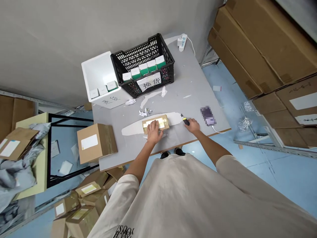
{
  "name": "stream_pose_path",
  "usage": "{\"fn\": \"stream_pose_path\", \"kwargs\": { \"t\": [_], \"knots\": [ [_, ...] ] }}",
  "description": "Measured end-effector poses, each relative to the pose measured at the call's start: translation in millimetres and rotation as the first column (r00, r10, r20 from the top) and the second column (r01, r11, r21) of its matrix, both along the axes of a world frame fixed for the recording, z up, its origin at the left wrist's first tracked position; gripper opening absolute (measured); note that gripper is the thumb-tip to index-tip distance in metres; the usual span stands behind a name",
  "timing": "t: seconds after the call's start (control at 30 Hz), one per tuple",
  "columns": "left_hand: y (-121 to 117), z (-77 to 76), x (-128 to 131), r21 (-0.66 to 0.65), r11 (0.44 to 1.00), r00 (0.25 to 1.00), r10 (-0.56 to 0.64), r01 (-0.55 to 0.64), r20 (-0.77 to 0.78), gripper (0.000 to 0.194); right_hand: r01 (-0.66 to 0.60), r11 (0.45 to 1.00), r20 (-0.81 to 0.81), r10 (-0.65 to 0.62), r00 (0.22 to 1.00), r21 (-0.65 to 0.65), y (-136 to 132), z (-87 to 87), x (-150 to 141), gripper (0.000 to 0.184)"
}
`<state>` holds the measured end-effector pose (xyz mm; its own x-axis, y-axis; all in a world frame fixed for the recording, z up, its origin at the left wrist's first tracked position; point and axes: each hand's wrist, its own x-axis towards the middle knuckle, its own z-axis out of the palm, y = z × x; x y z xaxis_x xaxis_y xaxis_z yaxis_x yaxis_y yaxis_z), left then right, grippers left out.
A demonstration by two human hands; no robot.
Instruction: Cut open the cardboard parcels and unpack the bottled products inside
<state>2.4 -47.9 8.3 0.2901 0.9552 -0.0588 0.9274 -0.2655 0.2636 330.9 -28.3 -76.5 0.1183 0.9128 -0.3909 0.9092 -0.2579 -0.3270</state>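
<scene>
A small taped cardboard box (163,123) with a white label lies near the front of the grey table (173,99). On top of it rests my left hand (154,131), fingers stretched out over the label. To the right of the box, my right hand (193,125) is wrapped round the black handle of a utility knife (185,121). The knife has a yellow band, and its tip points away from me, apart from the box. Crumpled paper scraps (145,112) lie just behind the box.
A black crate (168,71) and a white bin (85,76), both holding small white-and-green boxes, stand at the back. A larger carton (97,143) is at the left edge. A phone (208,115) with a cable lies right; a power strip (182,43) is behind. Stacked cartons (260,43) flank the table.
</scene>
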Motion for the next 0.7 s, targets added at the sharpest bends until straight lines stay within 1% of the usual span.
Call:
{"fn": "stream_pose_path", "kwargs": {
  "t": [0.1, 0.17, 0.23, 0.3, 0.4, 0.47, 0.53, 0.7],
  "knots": [
    [-1.1, -3.5, 2.2, 0.014, 1.0, 1.0, 0.005, -0.005, 0.008, 0.073, 0.04, 0.995, -0.065, -0.034, 0.997, 0.095, 0.8, -2.2, 32.9, 0.041],
    [-0.5, -4.9, 2.3, 0.022, 1.0, 1.0, 0.005, -0.005, 0.012, 0.073, 0.108, 0.981, -0.088, -0.095, 0.992, 0.161, 1.9, -1.8, 66.2, 0.037],
    [-0.1, -6.2, 2.5, 0.033, 0.999, 1.0, 0.01, -0.011, 0.018, 0.073, 0.198, 0.959, -0.082, -0.185, 0.979, 0.203, 2.8, -1.0, 103.4, 0.036],
    [-0.3, -7.8, 3.5, 0.041, 0.999, 1.0, 0.018, -0.019, 0.023, 0.074, 0.301, 0.93, -0.064, -0.294, 0.954, 0.21, 2.7, -1.3, 138.6, 0.037],
    [-0.9, -10.5, 6.6, 0.05, 0.998, 0.999, 0.035, -0.036, 0.029, 0.075, 0.431, 0.891, -0.042, -0.43, 0.902, 0.142, -0.8, -6.2, 178.8, 0.038],
    [-1.1, -12.0, 9.1, 0.051, 0.998, 0.999, 0.045, -0.047, 0.03, 0.076, 0.487, 0.87, -0.033, -0.486, 0.873, 0.077, -4.6, -11.6, 195.2, 0.036],
    [-1.2, -12.8, 11.6, 0.048, 0.997, 0.998, 0.055, -0.056, 0.029, 0.077, 0.5, 0.865, -0.031, -0.499, 0.866, 0.044, -8.1, -16.6, 204.1, 0.033],
    [-1.6, -11.5, 16.9, 0.045, 0.996, 0.997, 0.075, -0.076, 0.017, 0.077, 0.467, 0.883, -0.021, -0.467, 0.884, 0.041, -10.5, -20.9, 205.9, 0.033]
  ]
}}
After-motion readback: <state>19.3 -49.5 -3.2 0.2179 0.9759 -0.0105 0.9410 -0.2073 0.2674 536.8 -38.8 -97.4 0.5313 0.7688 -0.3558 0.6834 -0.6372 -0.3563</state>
